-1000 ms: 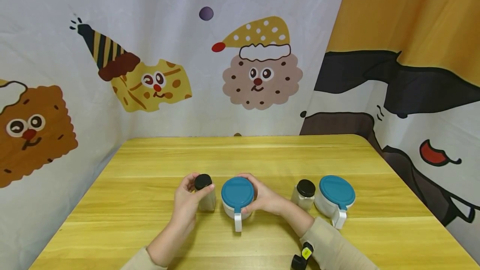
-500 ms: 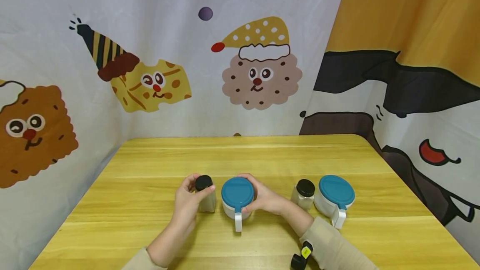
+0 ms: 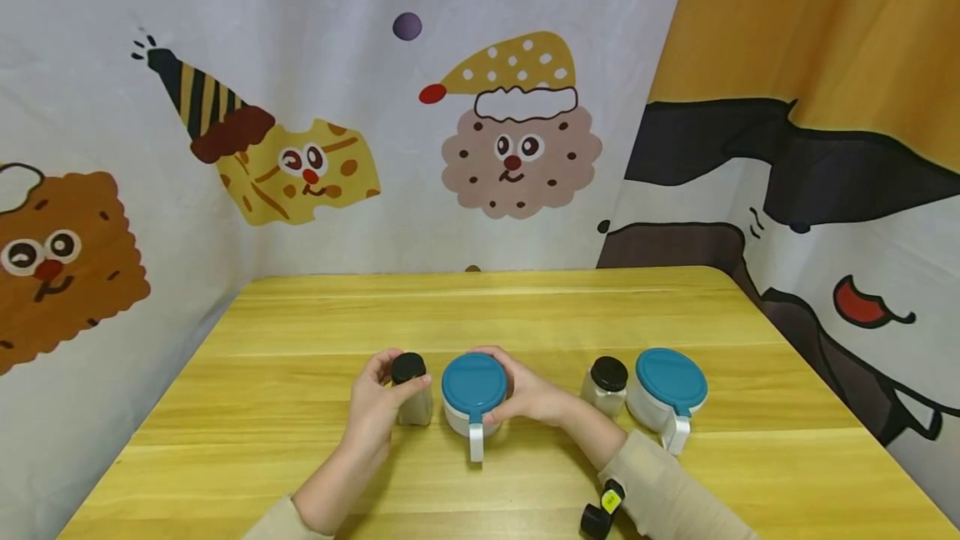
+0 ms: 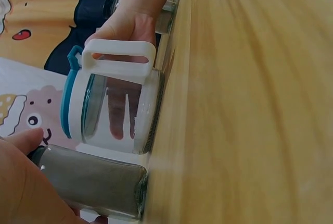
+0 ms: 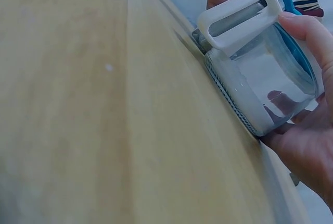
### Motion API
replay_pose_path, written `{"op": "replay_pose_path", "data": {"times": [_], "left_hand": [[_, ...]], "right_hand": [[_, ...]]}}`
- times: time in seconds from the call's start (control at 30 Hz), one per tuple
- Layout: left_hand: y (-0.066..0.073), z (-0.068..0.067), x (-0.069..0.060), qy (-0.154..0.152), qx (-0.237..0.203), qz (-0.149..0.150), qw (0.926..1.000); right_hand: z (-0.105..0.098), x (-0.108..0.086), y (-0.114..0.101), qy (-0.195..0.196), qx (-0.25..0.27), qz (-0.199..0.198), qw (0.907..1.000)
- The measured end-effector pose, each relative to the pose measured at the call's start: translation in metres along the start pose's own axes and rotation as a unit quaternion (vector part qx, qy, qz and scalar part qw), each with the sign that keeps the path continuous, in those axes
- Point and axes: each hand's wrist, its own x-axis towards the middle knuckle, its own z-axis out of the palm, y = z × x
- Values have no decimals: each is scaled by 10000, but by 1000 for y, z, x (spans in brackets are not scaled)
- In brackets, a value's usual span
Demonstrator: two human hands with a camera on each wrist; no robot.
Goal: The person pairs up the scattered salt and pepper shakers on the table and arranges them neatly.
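Note:
My left hand [image 3: 372, 407] grips a small glass jar with a black lid [image 3: 415, 408], thumb on the near side and fingers behind. In the left wrist view this jar [image 4: 93, 179] looks filled with something greyish and stands on the table. Just to its right is a clear glass jar with a blue lid and white handle [image 3: 474, 386], its handle toward me. My right hand [image 3: 532, 394] holds that jar from the right, thumb near the handle and fingers round the back. Through the glass [image 5: 265, 78] the fingers show. The two jars stand upright, slightly apart.
A second black-lidded jar [image 3: 604, 387] and a second blue-lidded handled jar [image 3: 667, 390] stand side by side at the right, beyond my right forearm. The wooden table [image 3: 480, 315] ends at a printed curtain [image 3: 337, 40]. A black strap with a yellow label [image 3: 603, 510] hangs by the right sleeve.
The black-lidded jar in my left hand has shifted very slightly to the right and toward me. The right hand and its jar stay practically in place; the head view has turned a little.

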Motion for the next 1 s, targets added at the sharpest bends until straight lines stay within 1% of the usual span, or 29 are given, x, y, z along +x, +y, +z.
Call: {"op": "replay_pose_path", "data": {"times": [0.07,0.3,0.53,0.7,1.0], "left_hand": [[0,0,0,-22,29,25,10000],[-1,0,1,-101,26,-29,9999],[-2,0,1,-197,92,2,9998],[-1,0,1,-215,144,-40,9997],[-1,0,2,-218,194,-27,9996]], "right_hand": [[0,0,0,-16,60,15,10000],[-1,0,1,-67,123,126,9998],[-1,0,0,-143,312,195,9992],[-1,0,-2,-139,304,212,9992],[0,-1,-5,-63,236,141,9996]]}}
